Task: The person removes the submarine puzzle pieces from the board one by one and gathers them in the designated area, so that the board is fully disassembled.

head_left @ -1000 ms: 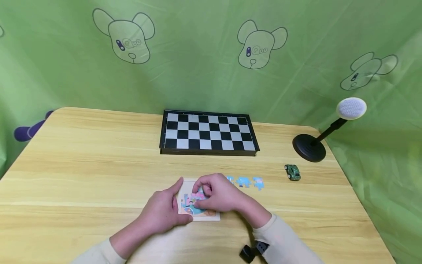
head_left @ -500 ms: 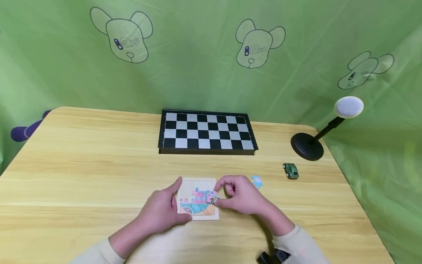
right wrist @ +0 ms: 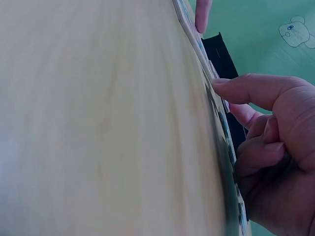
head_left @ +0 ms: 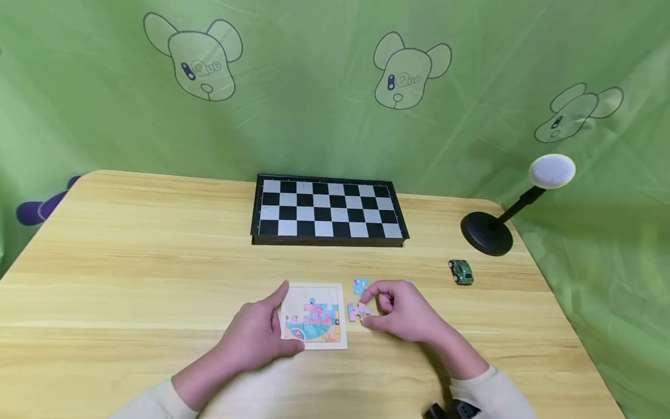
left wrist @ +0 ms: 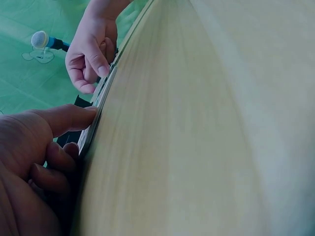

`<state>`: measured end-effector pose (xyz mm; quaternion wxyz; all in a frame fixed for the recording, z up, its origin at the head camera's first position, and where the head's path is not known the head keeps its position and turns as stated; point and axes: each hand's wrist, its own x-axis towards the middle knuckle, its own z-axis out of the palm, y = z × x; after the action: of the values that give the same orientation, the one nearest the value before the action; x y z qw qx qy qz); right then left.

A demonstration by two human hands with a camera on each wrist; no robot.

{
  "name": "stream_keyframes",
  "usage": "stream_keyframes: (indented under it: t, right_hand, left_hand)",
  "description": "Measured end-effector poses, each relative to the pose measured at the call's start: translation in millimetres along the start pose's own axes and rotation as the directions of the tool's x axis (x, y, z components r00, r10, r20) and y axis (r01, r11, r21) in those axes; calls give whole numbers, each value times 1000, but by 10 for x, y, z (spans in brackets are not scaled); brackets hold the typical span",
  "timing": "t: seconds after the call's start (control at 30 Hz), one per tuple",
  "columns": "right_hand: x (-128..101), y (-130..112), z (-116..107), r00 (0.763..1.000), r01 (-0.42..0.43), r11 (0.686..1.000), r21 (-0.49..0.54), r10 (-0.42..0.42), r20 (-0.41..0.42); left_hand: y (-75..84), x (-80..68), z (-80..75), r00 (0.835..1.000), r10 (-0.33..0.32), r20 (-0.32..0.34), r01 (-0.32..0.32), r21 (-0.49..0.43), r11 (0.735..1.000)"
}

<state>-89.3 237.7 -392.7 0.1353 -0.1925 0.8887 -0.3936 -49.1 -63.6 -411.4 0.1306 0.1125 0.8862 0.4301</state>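
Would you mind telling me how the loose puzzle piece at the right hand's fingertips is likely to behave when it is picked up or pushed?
The puzzle piece looks thin and flat, so it is probably light and will slide on the smooth table rather than roll. Lying flush, it may be hard to pinch; the right hand might need to lift an edge. It looks stiff, not floppy.

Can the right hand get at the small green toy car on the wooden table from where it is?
Probably yes: the right hand lies near the small green toy car, and only bare wooden table shows between them.
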Motion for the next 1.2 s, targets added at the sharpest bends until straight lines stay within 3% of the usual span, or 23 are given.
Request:
stream_keyframes:
  t: [0.37,0.6,0.87,1.2]
  right_hand:
    - [-42,60,-52,998,-52,998,-40,53,24]
    - [-33,89,-40,1000,-20,1000,-13,20,5]
    - [108,-41,165,998,50,995,81,-52,22]
    - [361,-289,405,989,51,995,81,-61,132]
  left_hand:
    - [2,-1,4,1000,1,-4,-1,-1,1000]
    - [-3,0,9,1000,7,-9,-7,-4,1000]
    - [-6,5,14,1000,14,-10,-14,-7,1000]
    - [1,3,7,1000,17,-11,-17,3,1000]
